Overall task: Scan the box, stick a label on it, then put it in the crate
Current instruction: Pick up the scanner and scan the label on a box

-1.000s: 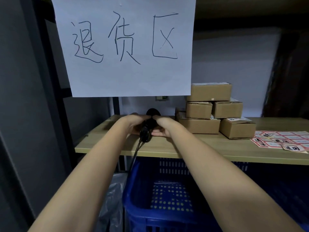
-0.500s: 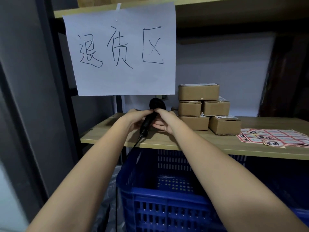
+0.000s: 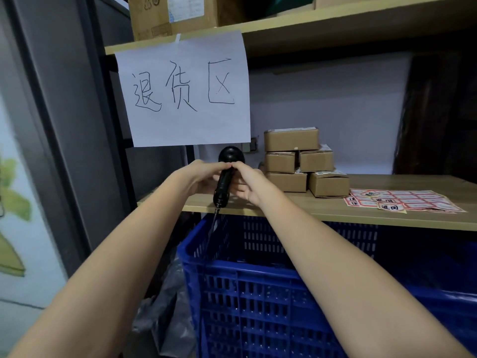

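Note:
A black handheld scanner point(image 3: 225, 177) with a dangling cable is held upright above the left end of the wooden shelf point(image 3: 335, 211). My left hand point(image 3: 205, 177) and my right hand point(image 3: 247, 183) both grip its handle, fingertips meeting on top. Just right of my hands, several small brown cardboard boxes point(image 3: 296, 161) are stacked on the shelf. A sheet of red-and-white labels point(image 3: 402, 200) lies on the shelf at the right. Under the shelf stands a blue plastic crate point(image 3: 258, 293).
A white paper sign point(image 3: 185, 91) with handwritten characters hangs from the upper shelf, just above the scanner. Larger cartons point(image 3: 170, 14) stand on that upper shelf. A dark metal upright is at the left, and crumpled plastic wrap point(image 3: 165, 313) lies beside the crate.
Both hands have lifted the scanner from lying on the shelf to upright above it. The camera has pulled back and tilted, showing the upper shelf and more of the crate.

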